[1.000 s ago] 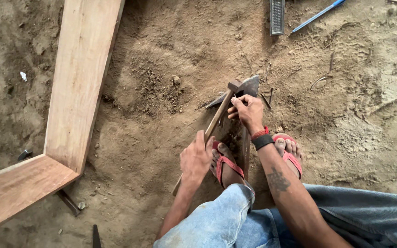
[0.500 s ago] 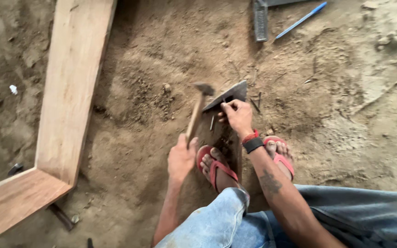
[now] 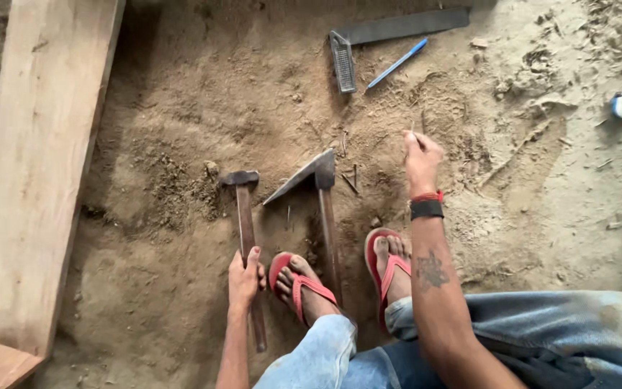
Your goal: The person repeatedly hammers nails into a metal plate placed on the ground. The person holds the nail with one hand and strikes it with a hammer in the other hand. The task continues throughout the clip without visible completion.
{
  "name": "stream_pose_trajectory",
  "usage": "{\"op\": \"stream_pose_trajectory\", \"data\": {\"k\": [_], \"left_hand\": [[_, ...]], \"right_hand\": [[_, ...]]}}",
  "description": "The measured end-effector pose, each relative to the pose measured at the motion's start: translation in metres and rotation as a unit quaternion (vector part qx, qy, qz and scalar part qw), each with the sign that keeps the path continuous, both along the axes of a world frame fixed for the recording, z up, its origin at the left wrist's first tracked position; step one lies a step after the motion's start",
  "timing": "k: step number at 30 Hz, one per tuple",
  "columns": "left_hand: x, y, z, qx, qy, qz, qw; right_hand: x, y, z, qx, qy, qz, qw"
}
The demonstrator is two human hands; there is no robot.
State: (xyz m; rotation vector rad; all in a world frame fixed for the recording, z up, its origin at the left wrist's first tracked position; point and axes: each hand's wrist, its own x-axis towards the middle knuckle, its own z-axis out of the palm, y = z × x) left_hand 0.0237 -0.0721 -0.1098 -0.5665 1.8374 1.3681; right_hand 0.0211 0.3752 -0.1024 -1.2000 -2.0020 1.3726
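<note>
Wooden hammer [image 3: 245, 216]: our left hand [image 3: 245, 275] wraps its handle, head on sand.
Right hand [image 3: 420, 155]: we pinch a small nail [image 3: 411, 130].
Adze [image 3: 318, 194]: between our feet.

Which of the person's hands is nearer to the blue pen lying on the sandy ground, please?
The right. The right hand is raised just below the blue pen, apart from it, while the left hand is far down, holding the hammer handle beside the foot.

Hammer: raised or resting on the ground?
Resting. The hammer lies flat on the sandy ground, head away from the person, with the left hand gripping its wooden handle partway down.
</note>
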Motion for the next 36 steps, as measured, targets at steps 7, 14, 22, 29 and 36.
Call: {"op": "stream_pose_trajectory", "data": {"k": [7, 14, 22, 29, 36], "left_hand": [[-0.005, 0.004, 0.006, 0.009, -0.008, 0.014, 1.0], [-0.004, 0.003, 0.002, 0.022, -0.008, 0.005, 1.0], [0.005, 0.01, -0.006, 0.028, 0.006, 0.022, 0.999], [0.001, 0.017, 0.006, 0.046, 0.024, 0.029, 0.998], [0.0, 0.015, 0.011, 0.032, 0.002, 0.033, 0.999]], "right_hand": [[0.014, 0.025, 0.006, 0.017, -0.043, -0.127, 0.991], [0.003, 0.062, 0.019, 0.145, -0.142, -0.123, 0.972], [-0.012, 0.022, 0.014, 0.287, -0.009, -0.005, 0.958], [-0.013, -0.187, 0.015, 0.148, -0.18, 0.318, 0.919], [-0.009, -0.211, -0.001, 0.15, -0.3, 0.371, 0.866]]}}
